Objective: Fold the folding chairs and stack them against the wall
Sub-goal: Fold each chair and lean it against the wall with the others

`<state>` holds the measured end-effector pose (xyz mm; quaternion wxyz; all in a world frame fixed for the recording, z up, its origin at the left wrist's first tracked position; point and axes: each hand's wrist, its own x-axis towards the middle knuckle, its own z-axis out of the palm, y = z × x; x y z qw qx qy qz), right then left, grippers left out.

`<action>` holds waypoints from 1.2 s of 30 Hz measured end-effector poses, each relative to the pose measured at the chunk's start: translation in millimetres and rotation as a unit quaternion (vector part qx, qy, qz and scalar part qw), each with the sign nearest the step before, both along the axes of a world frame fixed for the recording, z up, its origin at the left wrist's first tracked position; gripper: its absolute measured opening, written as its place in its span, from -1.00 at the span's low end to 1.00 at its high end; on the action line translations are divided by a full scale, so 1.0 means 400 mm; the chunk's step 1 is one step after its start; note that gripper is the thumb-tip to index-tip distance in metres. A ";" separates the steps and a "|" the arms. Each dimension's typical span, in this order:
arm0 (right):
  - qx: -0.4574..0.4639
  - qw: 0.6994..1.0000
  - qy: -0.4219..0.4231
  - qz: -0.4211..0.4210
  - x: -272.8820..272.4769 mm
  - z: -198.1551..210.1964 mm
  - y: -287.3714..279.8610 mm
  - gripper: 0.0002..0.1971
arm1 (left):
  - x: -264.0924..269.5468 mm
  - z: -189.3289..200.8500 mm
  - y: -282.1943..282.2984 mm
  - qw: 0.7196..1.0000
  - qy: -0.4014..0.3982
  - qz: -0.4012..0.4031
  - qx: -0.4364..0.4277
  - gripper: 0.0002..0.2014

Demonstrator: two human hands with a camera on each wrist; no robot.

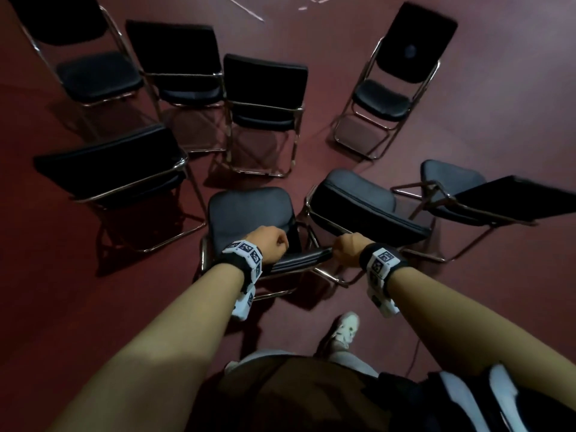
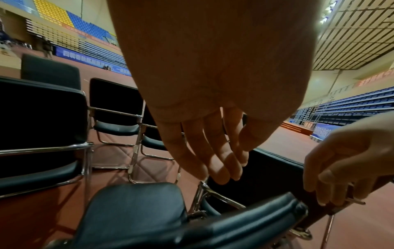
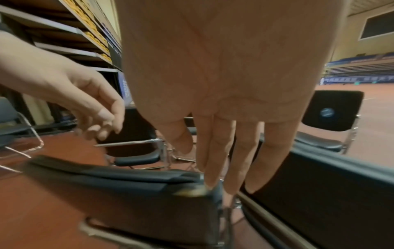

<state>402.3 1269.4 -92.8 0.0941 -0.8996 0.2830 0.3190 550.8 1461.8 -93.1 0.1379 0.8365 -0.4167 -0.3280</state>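
Note:
The nearest black folding chair stands unfolded in front of me, its padded seat (image 1: pixel 249 213) (image 2: pixel 136 210) facing away and its backrest (image 1: pixel 299 260) (image 2: pixel 245 219) (image 3: pixel 127 193) towards me. My left hand (image 1: pixel 271 244) (image 2: pixel 202 151) (image 3: pixel 85 104) hovers just above the backrest with its fingers hanging loose, holding nothing. My right hand (image 1: pixel 347 249) (image 3: pixel 224 151) (image 2: pixel 341 168) reaches down to the backrest's right corner. Its fingertips (image 3: pixel 210 183) touch the top of that corner, and the thumb stays apart.
Several more unfolded black chairs with chrome frames ring this one: one close on the right (image 1: pixel 367 207), one further right (image 1: pixel 486 201), one on the left (image 1: pixel 115 163), others beyond (image 1: pixel 265 95). Dark red floor (image 1: pixel 62 307) surrounds them. My shoe (image 1: pixel 344 330) is behind the chair.

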 end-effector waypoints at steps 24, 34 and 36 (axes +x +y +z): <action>0.188 0.897 -0.028 0.399 0.101 -0.202 -0.170 -0.15 | -0.026 -0.134 -0.110 0.933 0.086 0.042 0.348 0.17; 0.157 0.880 0.018 0.448 0.240 -0.211 0.038 -0.20 | 0.107 -0.138 0.075 0.955 0.125 0.089 0.255 -0.26; 0.166 0.891 0.020 0.423 0.274 -0.193 -0.003 -0.16 | 0.151 -0.135 0.073 0.957 0.146 0.095 0.233 -0.22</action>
